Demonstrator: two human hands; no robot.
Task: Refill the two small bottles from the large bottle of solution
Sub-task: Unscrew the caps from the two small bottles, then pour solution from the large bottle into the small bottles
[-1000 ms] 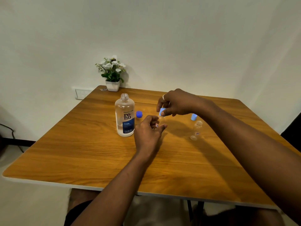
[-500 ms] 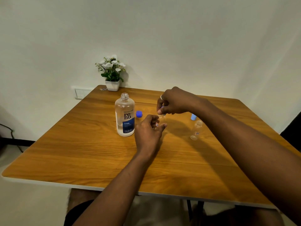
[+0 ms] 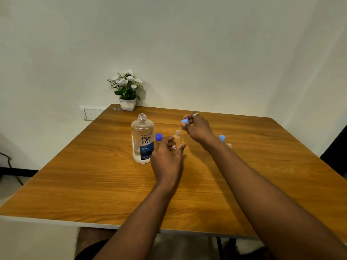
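Note:
The large clear solution bottle (image 3: 142, 141) stands uncapped on the wooden table (image 3: 93, 175), its dark blue cap (image 3: 158, 136) lying just behind it to the right. My left hand (image 3: 167, 156) grips a small clear bottle (image 3: 177, 136) upright on the table, its neck bare. My right hand (image 3: 197, 128) hovers just above and to the right of it, pinching a light blue cap (image 3: 185, 121). The second small bottle (image 3: 229, 145) is mostly hidden behind my right forearm, with another light blue cap (image 3: 222, 138) beside it.
A white pot of white flowers (image 3: 127, 91) stands at the table's far left corner against the wall. A wall socket plate (image 3: 92, 113) sits left of the table. A dark cable (image 3: 11, 166) runs along the floor at left.
My right hand has lifted the light blue cap off the small bottle's neck and raised it slightly up and right. My left hand keeps holding that bottle in place.

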